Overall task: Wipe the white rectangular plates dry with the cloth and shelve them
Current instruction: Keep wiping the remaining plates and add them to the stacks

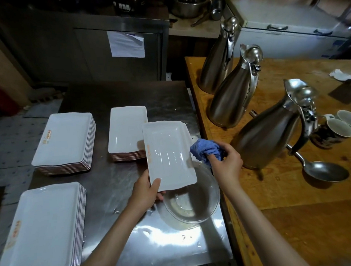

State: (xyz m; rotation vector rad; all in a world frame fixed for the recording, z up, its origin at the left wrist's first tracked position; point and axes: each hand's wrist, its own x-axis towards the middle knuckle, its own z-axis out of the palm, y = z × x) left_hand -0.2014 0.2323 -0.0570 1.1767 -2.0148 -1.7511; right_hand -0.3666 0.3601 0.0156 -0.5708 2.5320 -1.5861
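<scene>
My left hand point(146, 192) grips the near short edge of a white rectangular plate point(167, 154), holding it tilted above the steel table point(116, 191). Wet streaks show on the plate's face. My right hand point(226, 162) holds a bunched blue cloth point(206, 149) against the plate's right edge. Three stacks of white rectangular plates stand on the table: one at the near left point(42, 231), one at the far left point(65, 138), and a smaller stack point(126, 130) just behind the held plate.
A clear glass bowl point(192, 202) sits on the table under the held plate. On the wooden counter point(301, 217) at right stand three steel jugs point(234, 99), two mugs point(336, 130) and a ladle point(322, 170). A steel cabinet point(102, 46) stands behind.
</scene>
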